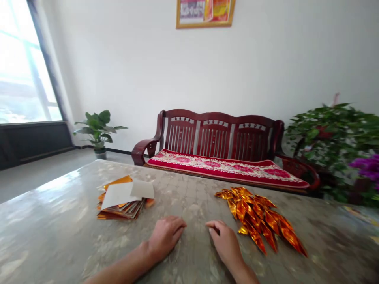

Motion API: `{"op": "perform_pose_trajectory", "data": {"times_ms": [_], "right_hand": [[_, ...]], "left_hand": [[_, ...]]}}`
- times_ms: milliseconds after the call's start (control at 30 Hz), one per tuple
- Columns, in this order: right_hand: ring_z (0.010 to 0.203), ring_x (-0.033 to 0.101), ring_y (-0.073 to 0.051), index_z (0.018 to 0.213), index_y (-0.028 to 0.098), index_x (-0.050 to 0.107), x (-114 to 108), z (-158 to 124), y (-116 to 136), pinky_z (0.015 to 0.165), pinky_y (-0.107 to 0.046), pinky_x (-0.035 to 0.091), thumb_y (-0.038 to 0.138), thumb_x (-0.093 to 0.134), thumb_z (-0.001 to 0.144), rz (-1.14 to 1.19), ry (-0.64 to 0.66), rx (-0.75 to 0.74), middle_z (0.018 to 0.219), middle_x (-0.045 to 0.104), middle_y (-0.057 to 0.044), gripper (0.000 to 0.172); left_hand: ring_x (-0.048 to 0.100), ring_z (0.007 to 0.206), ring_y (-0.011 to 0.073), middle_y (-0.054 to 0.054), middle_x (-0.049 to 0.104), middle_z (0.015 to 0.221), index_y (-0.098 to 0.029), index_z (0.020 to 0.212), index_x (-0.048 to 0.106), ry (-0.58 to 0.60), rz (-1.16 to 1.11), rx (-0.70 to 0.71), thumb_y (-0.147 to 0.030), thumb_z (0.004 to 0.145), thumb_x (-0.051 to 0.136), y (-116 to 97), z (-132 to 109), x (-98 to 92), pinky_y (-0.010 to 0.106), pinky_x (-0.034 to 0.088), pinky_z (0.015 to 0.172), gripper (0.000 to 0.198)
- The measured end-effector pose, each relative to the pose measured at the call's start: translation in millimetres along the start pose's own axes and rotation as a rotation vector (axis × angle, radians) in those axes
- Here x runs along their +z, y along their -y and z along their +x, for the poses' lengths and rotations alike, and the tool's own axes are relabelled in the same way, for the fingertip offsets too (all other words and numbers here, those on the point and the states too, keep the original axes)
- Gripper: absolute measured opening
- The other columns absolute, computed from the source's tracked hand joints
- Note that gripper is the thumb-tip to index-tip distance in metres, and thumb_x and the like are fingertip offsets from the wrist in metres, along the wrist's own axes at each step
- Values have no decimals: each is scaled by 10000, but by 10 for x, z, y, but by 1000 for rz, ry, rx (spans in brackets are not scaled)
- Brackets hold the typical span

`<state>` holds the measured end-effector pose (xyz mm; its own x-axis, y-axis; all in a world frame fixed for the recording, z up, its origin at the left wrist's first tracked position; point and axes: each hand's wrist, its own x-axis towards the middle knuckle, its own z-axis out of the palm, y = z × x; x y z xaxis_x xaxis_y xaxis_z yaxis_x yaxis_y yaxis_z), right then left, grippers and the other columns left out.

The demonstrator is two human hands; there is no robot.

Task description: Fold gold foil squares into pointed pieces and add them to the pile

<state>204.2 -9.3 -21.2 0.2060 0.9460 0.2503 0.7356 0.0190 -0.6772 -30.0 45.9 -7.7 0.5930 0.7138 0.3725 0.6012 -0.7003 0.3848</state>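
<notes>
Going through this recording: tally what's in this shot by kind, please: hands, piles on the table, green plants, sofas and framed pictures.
Hands: 2 (left hand, right hand)
Piles on the table: 2 (folded gold foil pieces, stacked foil sheets)
Green plants: 2 (plant by the window, plant beside the sofa)
Wooden sofa: 1
Framed picture: 1
Total: 8

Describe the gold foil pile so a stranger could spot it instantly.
Facing the dark red wooden bench, look down at the glossy grey tabletop. Beside the person's right hand lies a loose heap of folded, pointed gold foil pieces. Unlike the flat paper stack to its left, it is spiky and scattered.
</notes>
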Motion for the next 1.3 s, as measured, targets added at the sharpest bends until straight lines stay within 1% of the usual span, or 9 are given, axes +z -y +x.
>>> {"op": "perform_pose_trajectory", "data": {"times_ms": [133, 300, 400, 500, 633, 800, 900, 1067, 1300], "right_hand": [[979, 664, -220, 901, 233, 727, 6, 4, -50, 880, -313, 472, 263, 440, 811, -38, 9, -28, 983, 730, -39, 302], [978, 666, -224, 909, 236, 730, 31, 11, -102, 875, -325, 484, 297, 431, 812, -51, 12, -52, 996, 727, -45, 320], [952, 675, -229, 881, 247, 733, 53, 27, -131, 860, -338, 499, 305, 442, 804, -36, -21, -77, 973, 730, -43, 306], [924, 684, -232, 853, 261, 733, 66, 40, -151, 838, -346, 513, 316, 453, 804, -27, -46, -93, 952, 732, -36, 289], [907, 691, -229, 840, 270, 736, 59, 37, -148, 820, -339, 521, 309, 466, 796, -26, -54, -98, 941, 736, -32, 277], [916, 692, -228, 837, 274, 736, 43, 28, -116, 824, -337, 521, 313, 472, 792, -23, -50, -92, 938, 737, -25, 271], [922, 691, -227, 841, 271, 736, 43, 28, -111, 832, -340, 520, 312, 470, 791, -21, -44, -82, 943, 736, -26, 273], [917, 688, -228, 843, 264, 737, 52, 29, -124, 829, -342, 523, 285, 468, 801, -21, -51, -93, 944, 734, -34, 273], [837, 686, -175, 1180, 249, 672, 42, -82, 18, 847, -324, 551, 195, 489, 837, 23, -89, -313, 1175, 688, -59, 392]], "left_hand": [[671, 896, 172, 5, 736, 923, -262, 986, 702, 64, 109, -17, -179, 917, 520, 114, 45, -230, 238, 467, 783, 212], [603, 1085, 243, 57, 700, 1103, -236, 1095, 674, -66, 383, -155, -105, 864, 536, 374, 160, -607, 358, 440, 936, 299], [400, 1352, 330, 160, 564, 1354, -164, 1238, 610, -93, 606, -212, -85, 834, 560, 553, 207, -763, 475, 293, 1099, 414], [273, 1420, 407, 219, 457, 1456, -125, 1297, 565, -21, 669, -272, -198, 801, 673, 706, 239, -825, 562, 170, 1140, 513], [359, 1354, 434, 227, 506, 1403, -142, 1254, 588, 36, 712, -351, -259, 818, 670, 827, 275, -817, 609, 204, 1092, 459], [545, 1138, 388, 241, 629, 1180, -89, 1088, 652, 39, 736, -393, -115, 880, 511, 878, 310, -803, 572, 337, 982, 253], [587, 1034, 359, 231, 668, 1039, -69, 996, 674, 40, 739, -372, -55, 890, 440, 865, 324, -831, 540, 373, 938, 257], [548, 1117, 322, 188, 664, 1060, -103, 1048, 662, 17, 699, -226, -52, 911, 426, 671, 308, -791, 509, 315, 1037, 277], [549, 1156, 270, 70, 674, 1132, -261, 1192, 614, 17, 384, 91, -216, 948, 534, 67, 104, -245, 409, 426, 978, 261]]}}
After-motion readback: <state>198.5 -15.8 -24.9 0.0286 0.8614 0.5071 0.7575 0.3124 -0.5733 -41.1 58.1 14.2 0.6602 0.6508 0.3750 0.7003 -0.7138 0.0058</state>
